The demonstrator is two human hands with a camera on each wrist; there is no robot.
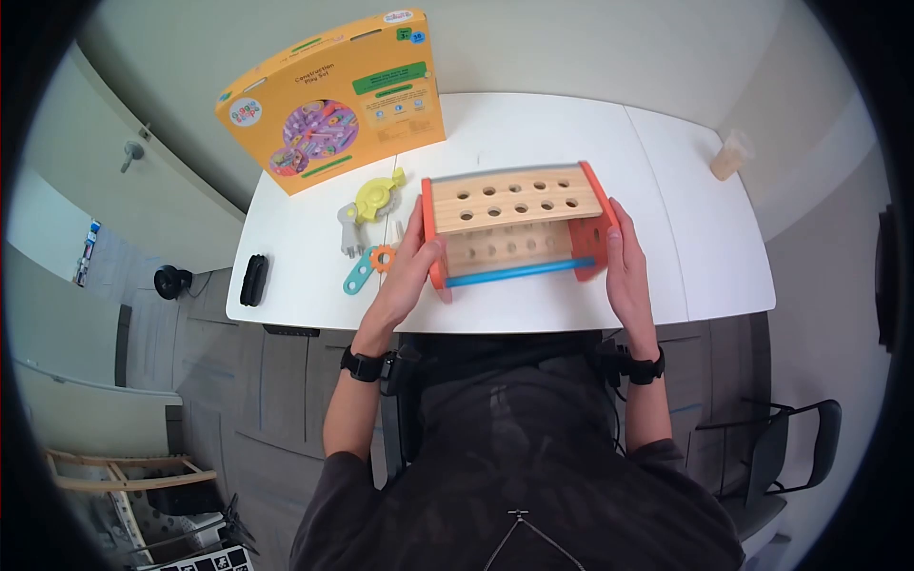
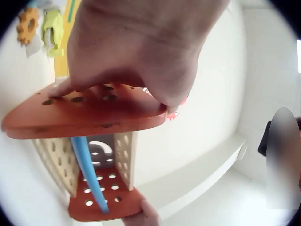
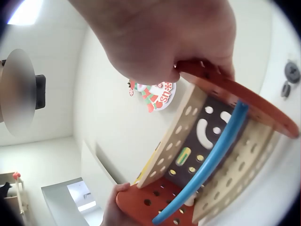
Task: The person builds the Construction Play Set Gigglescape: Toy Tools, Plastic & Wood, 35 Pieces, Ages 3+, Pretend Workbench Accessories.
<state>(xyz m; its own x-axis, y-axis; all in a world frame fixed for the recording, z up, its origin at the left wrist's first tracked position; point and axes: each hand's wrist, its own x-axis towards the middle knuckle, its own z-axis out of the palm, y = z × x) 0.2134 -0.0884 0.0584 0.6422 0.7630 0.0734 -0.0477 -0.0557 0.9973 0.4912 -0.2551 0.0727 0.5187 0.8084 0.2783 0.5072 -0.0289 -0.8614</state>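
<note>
A wooden toy toolbox [image 1: 519,202] with orange-red end panels, boards full of round holes and a blue bar [image 1: 519,273] is held between two hands over the white table. My left hand [image 1: 407,278] grips the left end panel [image 2: 89,115], its fingers over the holed outer face in the left wrist view. The right hand [image 1: 628,276] holds the opposite end panel [image 3: 244,101], with the fingers bent over its edge in the right wrist view. A dark board [image 3: 202,136] with cut-out slots shows inside the toolbox.
Left of the toolbox lie a yellow-green toy saw [image 1: 378,198], an orange gear [image 1: 383,258] and a teal holed strip [image 1: 357,274]. A yellow play-set box [image 1: 381,105] stands behind. A black case [image 1: 253,280] is near the left edge, a plastic cup [image 1: 731,157] at the far right.
</note>
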